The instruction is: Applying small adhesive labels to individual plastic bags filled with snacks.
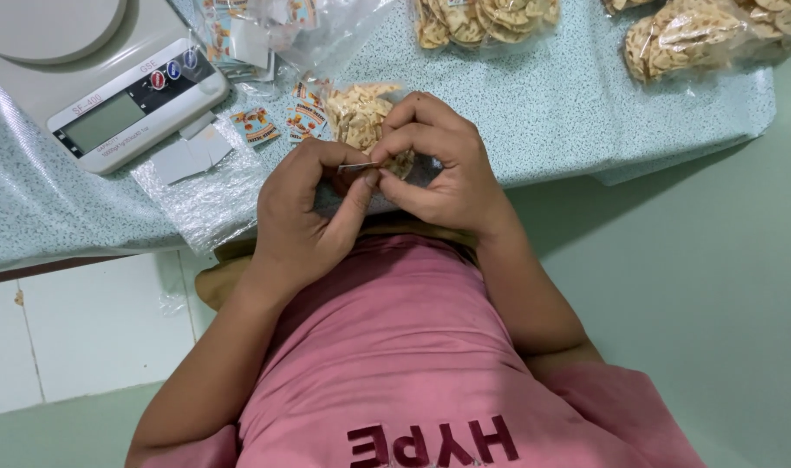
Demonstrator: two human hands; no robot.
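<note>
Chips in a small clear bag (361,117) are sitting at the near edge of the surface (551,113), and both hands are working at the bag's mouth just in front of the person's chest. The left hand (304,217) is curling closed around the gathered plastic, its thumb pressing against a thin metal piece (357,165), which may be a staple or a pin; the view is too small to be sure. The right hand (439,160) is closing over the same spot from above, fingertips pinching the bag's top together, so neither hand is open or free.

Judging from this, the sealing step is under way: the bag is filled and its neck is being fastened. The next move is calling for a steady pinch on the folded plastic while the metal piece is being pushed through or bent down, without letting the chips spill.

Around them, a white kitchen scale (109,78) is standing at the left, small printed labels (278,121) are lying beside the bag, an empty plastic bag (205,186) is resting under the scale's corner, and more filled bags (681,39) are lying further back
</note>
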